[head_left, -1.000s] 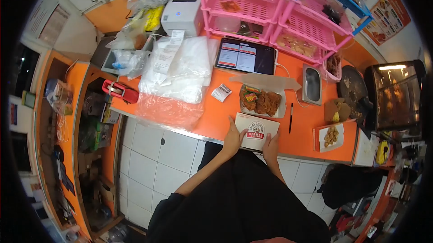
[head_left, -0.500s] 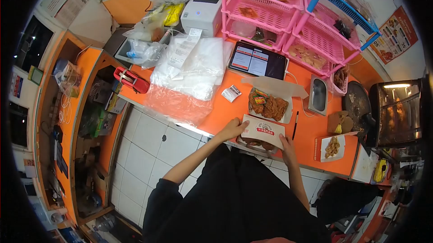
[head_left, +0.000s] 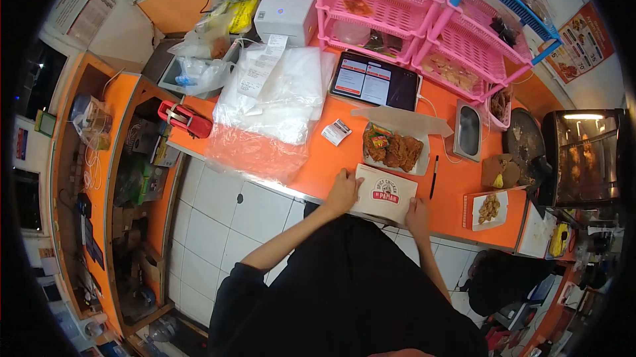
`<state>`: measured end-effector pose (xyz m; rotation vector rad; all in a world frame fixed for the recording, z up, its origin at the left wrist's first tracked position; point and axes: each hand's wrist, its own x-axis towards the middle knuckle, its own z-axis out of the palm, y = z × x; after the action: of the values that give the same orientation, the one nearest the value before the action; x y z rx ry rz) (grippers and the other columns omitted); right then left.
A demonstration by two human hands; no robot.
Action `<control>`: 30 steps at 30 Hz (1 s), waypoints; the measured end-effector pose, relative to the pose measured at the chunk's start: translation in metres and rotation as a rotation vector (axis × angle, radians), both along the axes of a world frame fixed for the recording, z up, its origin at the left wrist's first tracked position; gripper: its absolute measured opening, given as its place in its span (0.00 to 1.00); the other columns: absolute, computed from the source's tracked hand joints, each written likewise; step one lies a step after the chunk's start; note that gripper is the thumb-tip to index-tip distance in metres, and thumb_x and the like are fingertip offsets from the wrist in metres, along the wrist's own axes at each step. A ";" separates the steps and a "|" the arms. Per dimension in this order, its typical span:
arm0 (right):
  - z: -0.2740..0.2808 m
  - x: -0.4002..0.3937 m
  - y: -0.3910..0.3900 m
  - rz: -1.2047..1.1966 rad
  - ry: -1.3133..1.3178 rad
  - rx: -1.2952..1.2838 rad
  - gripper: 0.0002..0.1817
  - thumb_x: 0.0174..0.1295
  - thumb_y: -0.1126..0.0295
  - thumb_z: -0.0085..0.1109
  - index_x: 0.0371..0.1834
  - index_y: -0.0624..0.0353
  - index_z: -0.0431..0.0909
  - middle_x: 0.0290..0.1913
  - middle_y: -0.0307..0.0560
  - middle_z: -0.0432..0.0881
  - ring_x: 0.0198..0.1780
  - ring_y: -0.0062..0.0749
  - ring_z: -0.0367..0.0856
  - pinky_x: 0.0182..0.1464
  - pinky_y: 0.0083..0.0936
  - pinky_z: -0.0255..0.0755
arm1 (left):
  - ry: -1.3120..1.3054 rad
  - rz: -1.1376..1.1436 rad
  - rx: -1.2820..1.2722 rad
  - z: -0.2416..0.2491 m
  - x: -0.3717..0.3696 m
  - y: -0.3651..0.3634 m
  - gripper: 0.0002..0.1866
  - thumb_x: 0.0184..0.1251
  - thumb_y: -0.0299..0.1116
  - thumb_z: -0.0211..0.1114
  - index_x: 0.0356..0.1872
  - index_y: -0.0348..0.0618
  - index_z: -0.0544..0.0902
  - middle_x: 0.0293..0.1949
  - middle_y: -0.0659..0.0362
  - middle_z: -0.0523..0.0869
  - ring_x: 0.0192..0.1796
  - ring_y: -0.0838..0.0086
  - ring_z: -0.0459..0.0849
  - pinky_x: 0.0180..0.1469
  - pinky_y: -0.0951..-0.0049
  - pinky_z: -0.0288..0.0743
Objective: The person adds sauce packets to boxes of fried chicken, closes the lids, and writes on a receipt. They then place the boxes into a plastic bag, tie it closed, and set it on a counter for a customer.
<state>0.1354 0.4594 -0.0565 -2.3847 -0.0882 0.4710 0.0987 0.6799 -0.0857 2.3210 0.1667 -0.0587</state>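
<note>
A cardboard food box [head_left: 386, 195] with a printed lid lies at the counter's front edge, its lid down over the contents. My left hand [head_left: 342, 191] grips its left side, fingers curled at the edge. At the right side my right hand [head_left: 417, 216] is closed on the edge, thumb near the top. Just behind it stands a second box [head_left: 420, 167], open, holding fried chicken [head_left: 401, 152] and sauce sachets [head_left: 379, 141]. A black pen [head_left: 434, 177] lies to the right of both boxes.
Plastic bags [head_left: 278, 105] and a receipt lie at left, near a red tape dispenser [head_left: 185, 119]. A tablet [head_left: 375, 81], label printer [head_left: 286, 12] and pink racks [head_left: 377, 9] stand behind. To the right are a metal tray [head_left: 468, 132], a small snack box [head_left: 468, 211] and a heated display [head_left: 583, 158].
The lid of the near box has come down, hiding the food that showed inside before. Both hands stay at its sides. The view has shifted slightly.
</note>
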 end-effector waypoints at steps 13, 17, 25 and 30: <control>-0.018 0.051 -0.072 -0.241 -0.542 0.059 0.06 0.56 0.74 0.47 0.28 0.66 0.72 0.21 0.51 0.74 0.23 0.40 0.72 0.28 0.29 0.65 | -0.301 0.341 -0.037 0.005 0.022 0.019 0.13 0.62 0.32 0.51 0.43 0.32 0.68 0.40 0.41 0.68 0.40 0.49 0.71 0.40 0.58 0.66; -0.026 0.087 -0.081 -0.071 -0.303 0.088 0.01 0.49 0.79 0.52 0.25 0.65 0.73 0.20 0.50 0.75 0.23 0.34 0.74 0.28 0.27 0.67 | -0.519 0.477 0.229 0.015 0.058 0.070 0.14 0.53 0.27 0.59 0.39 0.37 0.68 0.38 0.42 0.69 0.41 0.51 0.70 0.40 0.60 0.65; 0.002 0.116 -0.065 0.068 -0.155 -0.396 0.07 0.43 0.79 0.57 0.24 0.67 0.69 0.16 0.48 0.73 0.19 0.28 0.76 0.21 0.26 0.68 | -0.220 0.110 -0.311 -0.029 0.049 0.084 0.07 0.50 0.22 0.60 0.31 0.40 0.72 0.25 0.56 0.74 0.27 0.71 0.74 0.31 0.71 0.67; 0.081 0.081 -0.020 -0.093 -0.094 0.389 0.04 0.53 0.78 0.52 0.25 0.65 0.67 0.20 0.44 0.74 0.23 0.26 0.78 0.22 0.20 0.70 | -0.101 0.199 -0.886 0.025 0.013 0.057 0.03 0.57 0.22 0.55 0.32 0.40 0.73 0.29 0.63 0.75 0.32 0.81 0.75 0.32 0.81 0.68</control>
<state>0.2164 0.4391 0.0242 -2.0179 -0.1006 0.2681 0.1115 0.7366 -0.0608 1.4134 0.2571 0.0736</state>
